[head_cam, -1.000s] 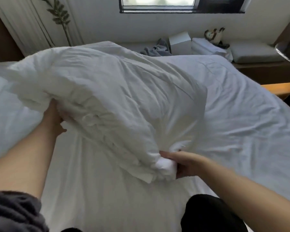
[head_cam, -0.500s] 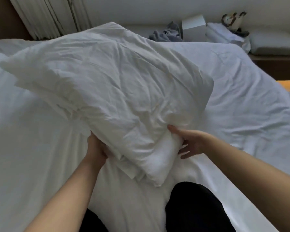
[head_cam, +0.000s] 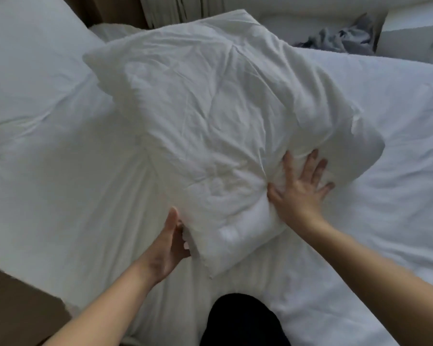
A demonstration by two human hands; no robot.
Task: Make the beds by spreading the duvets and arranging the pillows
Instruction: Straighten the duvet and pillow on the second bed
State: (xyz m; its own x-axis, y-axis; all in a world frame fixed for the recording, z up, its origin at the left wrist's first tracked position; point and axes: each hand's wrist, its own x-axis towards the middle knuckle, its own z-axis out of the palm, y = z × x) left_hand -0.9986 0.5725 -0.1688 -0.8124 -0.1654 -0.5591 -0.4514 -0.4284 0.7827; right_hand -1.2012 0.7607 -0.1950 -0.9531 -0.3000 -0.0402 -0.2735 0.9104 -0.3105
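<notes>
You are in a bedroom: a bed [head_cam: 395,136] in white linen fills your view, a plump pillow [head_cam: 210,116] on it, curtains [head_cam: 175,8] and crumpled grey clothes [head_cam: 343,38] beyond.

Bare forearms [head_cam: 98,313] end in left hand [head_cam: 169,248] and right hand [head_cam: 299,193]; trousers [head_cam: 243,320] are black.

A crumpled grey garment [head_cam: 340,37] lies in a heap far ahead of me, up at the right. Just to its right stands a pale box [head_cam: 408,41], cut off by the frame edge. Light pleated curtains [head_cam: 180,8] hang at the top, with a brown panel [head_cam: 110,11] just left of them. Down at my lower left is a plain brown surface [head_cam: 18,310], dim and blurred.
</notes>
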